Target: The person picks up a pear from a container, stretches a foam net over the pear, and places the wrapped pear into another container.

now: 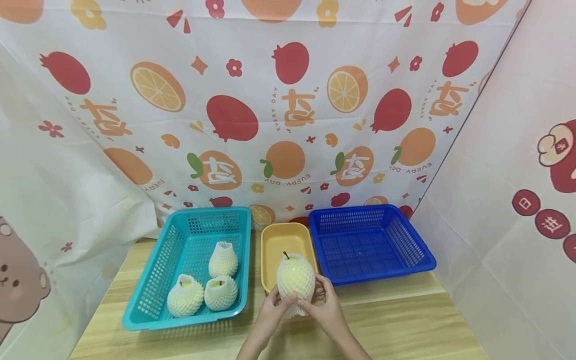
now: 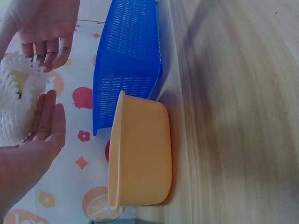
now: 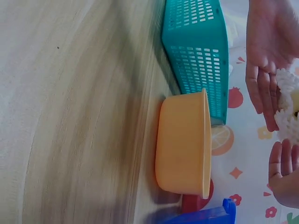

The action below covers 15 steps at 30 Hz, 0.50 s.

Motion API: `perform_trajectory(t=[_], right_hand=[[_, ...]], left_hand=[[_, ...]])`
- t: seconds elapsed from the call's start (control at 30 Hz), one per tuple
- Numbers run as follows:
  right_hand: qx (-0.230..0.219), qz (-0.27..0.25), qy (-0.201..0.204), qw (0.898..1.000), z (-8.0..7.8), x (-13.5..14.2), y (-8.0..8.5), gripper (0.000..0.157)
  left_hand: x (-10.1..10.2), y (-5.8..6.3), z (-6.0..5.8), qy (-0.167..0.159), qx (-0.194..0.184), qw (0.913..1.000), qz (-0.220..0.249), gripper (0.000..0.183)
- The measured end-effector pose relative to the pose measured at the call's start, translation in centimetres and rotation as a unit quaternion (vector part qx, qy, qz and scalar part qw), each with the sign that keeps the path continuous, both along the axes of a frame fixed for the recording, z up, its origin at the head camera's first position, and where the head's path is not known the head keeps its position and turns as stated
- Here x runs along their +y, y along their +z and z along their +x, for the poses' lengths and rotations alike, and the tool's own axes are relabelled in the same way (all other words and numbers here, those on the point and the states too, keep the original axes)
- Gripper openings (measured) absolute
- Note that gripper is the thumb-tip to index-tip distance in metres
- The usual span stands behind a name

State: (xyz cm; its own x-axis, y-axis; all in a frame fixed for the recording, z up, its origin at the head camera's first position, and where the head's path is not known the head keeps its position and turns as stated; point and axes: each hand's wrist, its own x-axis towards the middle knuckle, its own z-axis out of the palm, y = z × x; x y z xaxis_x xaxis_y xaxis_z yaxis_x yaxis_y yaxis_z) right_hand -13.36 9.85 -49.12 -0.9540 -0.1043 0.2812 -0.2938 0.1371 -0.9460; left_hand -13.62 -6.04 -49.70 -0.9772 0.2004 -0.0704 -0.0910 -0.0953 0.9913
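A pale yellow pear (image 1: 296, 277) with a dark stem, wrapped in a white foam net (image 2: 16, 116), is held up between both hands. My left hand (image 1: 272, 311) grips it from the left side, thumb on the near face. From the right, my right hand (image 1: 328, 311) grips it with fingers curled behind and thumb in front. In the head view, the pear overlaps the near end of a yellow-orange plastic tub (image 1: 285, 240); the wrist views show it raised above the tub's rim.
To the left stands a teal perforated basket (image 1: 245, 250) with three foam-netted pears (image 1: 185, 297) in it. A blue perforated basket (image 1: 364, 250) stands to the right. All rest on a wood-grain table (image 1: 396, 320), with a fruit-print cloth (image 1: 252, 60) hanging behind.
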Motion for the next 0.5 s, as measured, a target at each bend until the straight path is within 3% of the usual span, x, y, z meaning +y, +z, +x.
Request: perform_trajectory(t=[0.13, 0.3, 0.5], right_hand=[[-0.035, -0.021, 0.028, 0.999, -0.5, 0.3, -1.5, 0.070], [-0.052, -0.076, 0.067, 0.993, -0.4, 0.2, -1.6, 0.081], [-0.047, -0.075, 0.043, 0.995, -0.4, -0.1, -1.6, 0.079]], left_hand=[[-0.1, -0.4, 0.1, -0.015, 0.002, 0.9997, -0.016, 0.066], [0.0, -0.9, 0.2, -0.039, 0.007, 0.9992, -0.006, 0.063], [0.1, -0.9, 0.6, -0.015, 0.012, 0.9988, -0.045, 0.065]])
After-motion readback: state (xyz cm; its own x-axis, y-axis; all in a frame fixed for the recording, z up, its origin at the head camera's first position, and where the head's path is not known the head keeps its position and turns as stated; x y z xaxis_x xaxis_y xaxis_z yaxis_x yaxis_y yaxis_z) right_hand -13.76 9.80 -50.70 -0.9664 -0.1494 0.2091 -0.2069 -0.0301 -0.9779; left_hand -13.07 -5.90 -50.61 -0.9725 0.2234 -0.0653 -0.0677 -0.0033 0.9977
